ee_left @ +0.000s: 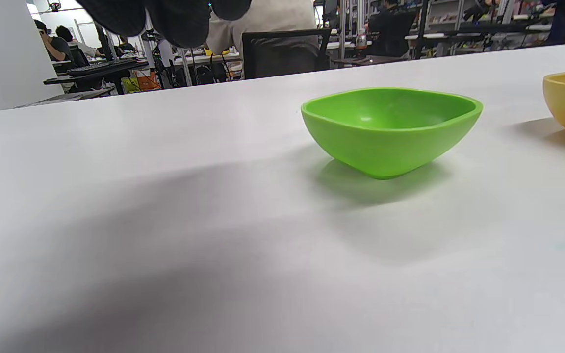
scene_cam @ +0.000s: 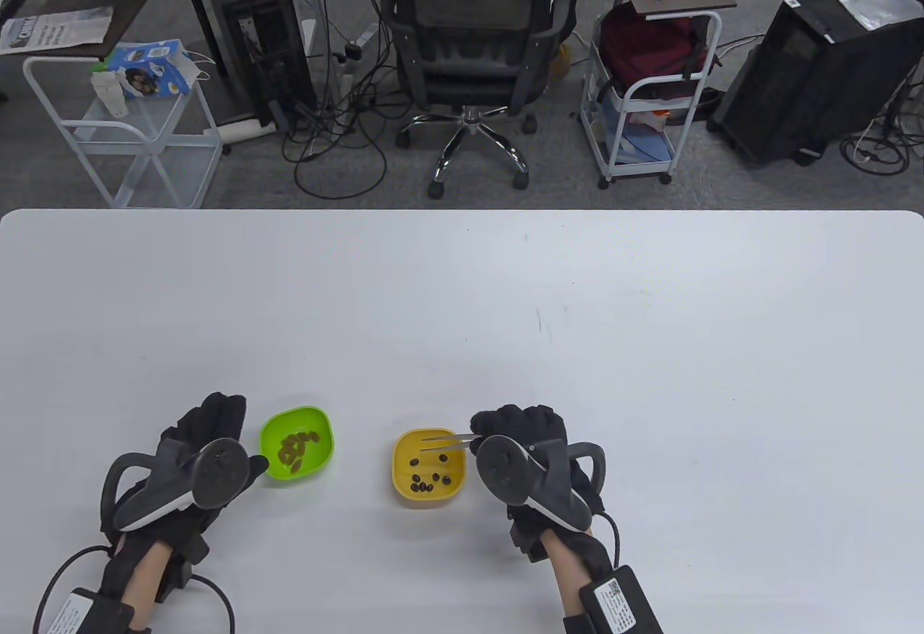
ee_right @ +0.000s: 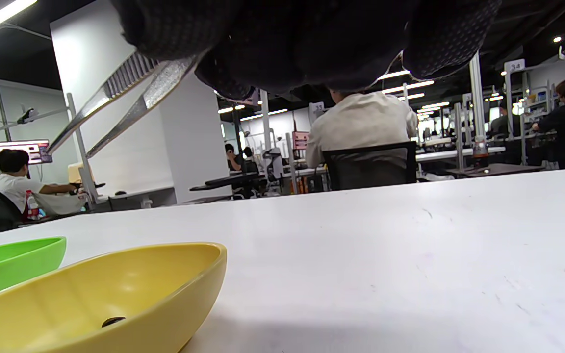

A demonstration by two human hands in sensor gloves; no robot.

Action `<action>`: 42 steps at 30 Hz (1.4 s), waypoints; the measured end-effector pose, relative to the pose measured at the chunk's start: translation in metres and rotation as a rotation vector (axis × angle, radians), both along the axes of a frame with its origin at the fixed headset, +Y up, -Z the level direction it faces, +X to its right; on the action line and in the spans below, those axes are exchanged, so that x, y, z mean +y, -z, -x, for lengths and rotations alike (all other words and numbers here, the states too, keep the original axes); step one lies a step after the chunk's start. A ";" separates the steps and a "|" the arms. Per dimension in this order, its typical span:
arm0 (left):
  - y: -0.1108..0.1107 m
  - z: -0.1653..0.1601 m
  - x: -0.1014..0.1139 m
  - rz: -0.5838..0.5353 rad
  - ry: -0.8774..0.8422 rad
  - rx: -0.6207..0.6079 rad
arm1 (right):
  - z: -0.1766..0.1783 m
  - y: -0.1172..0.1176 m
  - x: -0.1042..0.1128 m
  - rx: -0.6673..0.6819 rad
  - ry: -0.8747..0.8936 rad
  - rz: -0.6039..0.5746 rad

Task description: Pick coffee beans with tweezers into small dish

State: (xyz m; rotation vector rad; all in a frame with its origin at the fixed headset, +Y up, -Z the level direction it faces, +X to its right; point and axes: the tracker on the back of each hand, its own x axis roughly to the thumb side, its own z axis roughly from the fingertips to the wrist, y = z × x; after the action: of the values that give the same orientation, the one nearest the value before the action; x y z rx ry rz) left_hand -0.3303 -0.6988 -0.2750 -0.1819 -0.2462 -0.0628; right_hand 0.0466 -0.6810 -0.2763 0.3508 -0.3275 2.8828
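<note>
Lower tweezers [scene_cam: 446,443] — pinched in right hand [scene_cam: 530,457], tips apart, prob. empty — onto one bean [scene_cam: 415,461] in yellow dish [scene_cam: 404,493] nr tabletop's front edge; left hand [scene_cam: 198,461] beside green dish [scene_cam: 325,421], grip unclear.

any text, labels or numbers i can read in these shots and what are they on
"34": white sign on a background post in the right wrist view; the one marking I can read, tentatively.
"33", perhaps: small background sign; too blurred to be sure.
Wrist labels with a QR code: print too small.
Newspaper and blue box behind the table: too small.
Green dish, yellow dish, tweezers: no text visible.
</note>
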 end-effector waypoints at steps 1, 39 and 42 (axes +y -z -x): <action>-0.002 0.003 -0.003 -0.013 -0.021 0.000 | 0.000 0.000 0.000 0.000 0.000 -0.001; -0.001 0.018 -0.018 -0.035 -0.105 0.037 | -0.074 0.038 -0.063 -0.368 -0.008 0.320; -0.001 0.017 -0.019 -0.036 -0.106 0.033 | -0.068 0.038 -0.063 -0.361 -0.055 0.311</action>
State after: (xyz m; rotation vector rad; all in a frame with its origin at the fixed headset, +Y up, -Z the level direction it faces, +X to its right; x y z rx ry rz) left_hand -0.3473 -0.7176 -0.2740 -0.1337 -0.2209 0.0411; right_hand 0.1145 -0.7442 -0.3147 -0.2188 0.0800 2.9763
